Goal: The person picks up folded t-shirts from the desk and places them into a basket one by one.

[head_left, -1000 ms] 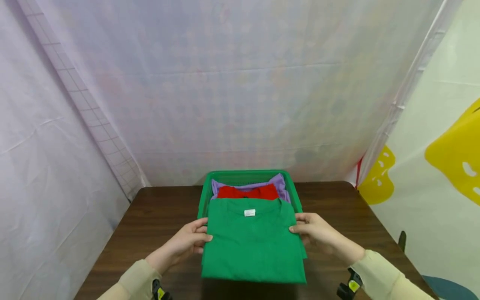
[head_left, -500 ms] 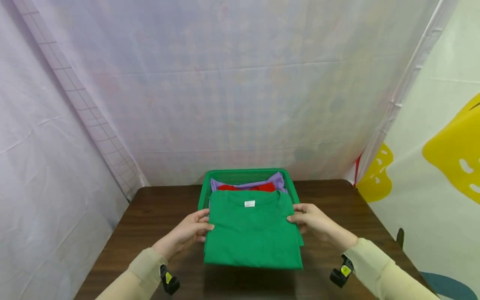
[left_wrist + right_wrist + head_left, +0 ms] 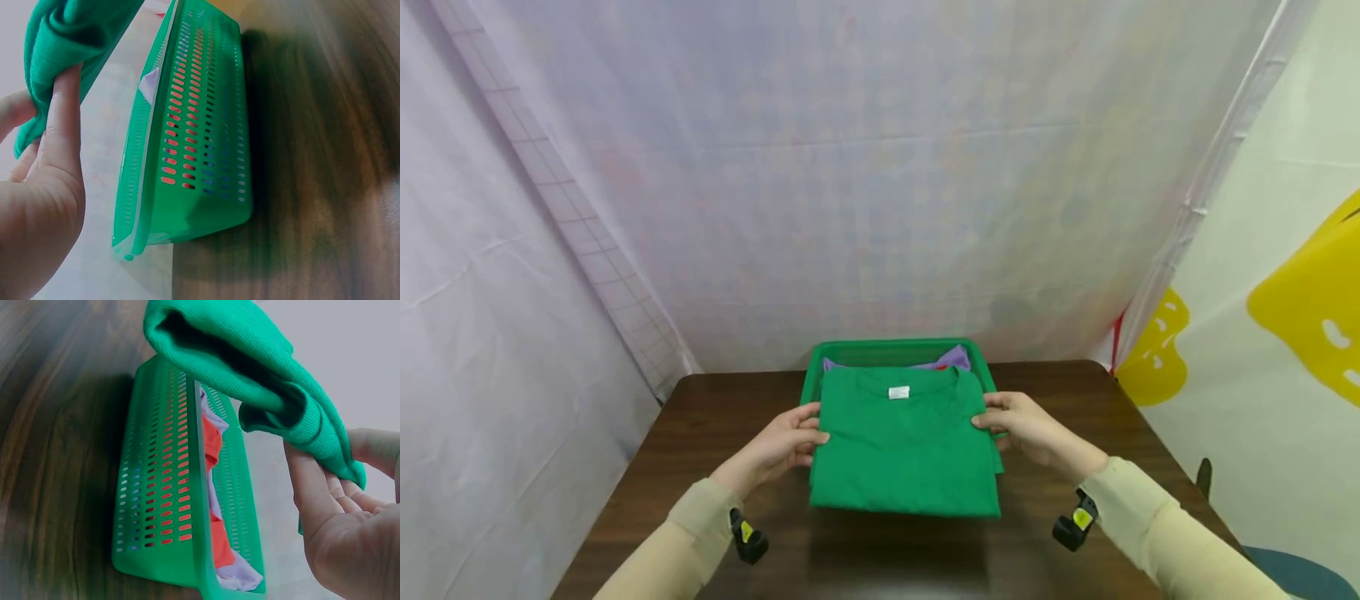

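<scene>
A folded green T-shirt (image 3: pixel 906 450) with a white neck label hangs level above a green plastic basket (image 3: pixel 887 350). My left hand (image 3: pixel 778 446) pinches its left edge, thumb on top and fingers beneath. The right hand (image 3: pixel 1033 429) grips the opposite edge the same way. In the left wrist view, the left hand (image 3: pixel 50 187) holds the rolled fold of the shirt (image 3: pixel 69 50) apart from the basket (image 3: pixel 187 137). The right wrist view shows red cloth (image 3: pixel 219 540) and light purple cloth (image 3: pixel 240 575) inside the basket; the shirt hides most of them from the head view.
The basket stands at the back of a dark wooden table (image 3: pixel 722 417), close to a whitish hanging sheet (image 3: pixel 880 208). Another pale sheet (image 3: pixel 497 333) hangs at the left. Yellow shapes (image 3: pixel 1157 358) mark the white wall on the right.
Both hands have carried the green T-shirt forward, away from me, over the basket. It now covers nearly all of the red cloth and more of the purple cloth. Both grips are kept.
</scene>
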A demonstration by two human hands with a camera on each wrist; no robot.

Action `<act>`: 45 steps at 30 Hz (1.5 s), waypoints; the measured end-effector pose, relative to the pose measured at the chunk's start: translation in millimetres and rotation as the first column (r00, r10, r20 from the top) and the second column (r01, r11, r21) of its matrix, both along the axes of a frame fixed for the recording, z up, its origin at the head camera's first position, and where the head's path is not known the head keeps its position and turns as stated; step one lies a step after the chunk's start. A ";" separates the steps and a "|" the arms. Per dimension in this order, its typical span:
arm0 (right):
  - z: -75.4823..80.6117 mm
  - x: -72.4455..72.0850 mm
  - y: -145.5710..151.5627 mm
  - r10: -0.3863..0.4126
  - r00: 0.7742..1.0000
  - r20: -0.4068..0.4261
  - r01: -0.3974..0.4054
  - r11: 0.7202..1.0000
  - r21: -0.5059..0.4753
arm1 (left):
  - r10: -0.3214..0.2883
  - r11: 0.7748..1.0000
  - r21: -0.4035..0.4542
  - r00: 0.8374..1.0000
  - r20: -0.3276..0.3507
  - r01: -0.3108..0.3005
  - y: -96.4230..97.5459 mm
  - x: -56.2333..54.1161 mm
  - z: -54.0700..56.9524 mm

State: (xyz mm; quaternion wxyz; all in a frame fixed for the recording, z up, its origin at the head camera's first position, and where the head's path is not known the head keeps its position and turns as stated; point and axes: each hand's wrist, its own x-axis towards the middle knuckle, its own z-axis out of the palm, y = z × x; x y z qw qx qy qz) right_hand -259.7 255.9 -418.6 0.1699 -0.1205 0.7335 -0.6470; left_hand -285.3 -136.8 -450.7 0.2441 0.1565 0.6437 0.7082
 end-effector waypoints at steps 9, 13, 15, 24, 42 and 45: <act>5.2 -12.1 0.4 0.000 1.000 0.013 0.000 1.000 0.011 | 0.009 1.000 0.005 1.000 -0.028 -0.009 1.9 -14.3 7.6; 5.4 -16.3 -1.9 0.007 1.000 0.006 -0.008 1.000 0.012 | 0.019 1.000 -0.018 1.000 -0.024 -0.019 -0.4 -19.1 10.3; 5.7 -18.2 -2.7 -0.004 1.000 0.002 0.004 1.000 0.021 | 0.020 0.999 -0.030 1.000 -0.016 -0.020 -0.8 -21.0 11.2; 14.2 -30.6 -4.8 -0.067 0.998 0.004 0.067 0.996 0.065 | 0.040 0.998 -0.051 0.999 -0.030 -0.041 0.7 -30.8 18.7; 34.4 -53.4 -8.2 -0.084 0.996 -0.029 0.087 0.991 0.100 | 0.041 0.998 -0.042 0.998 -0.057 -0.043 0.2 -52.8 41.7; 37.2 -57.1 -9.7 -0.099 0.995 -0.025 0.101 0.989 0.105 | 0.037 0.999 -0.035 0.998 -0.058 -0.039 0.1 -56.3 44.5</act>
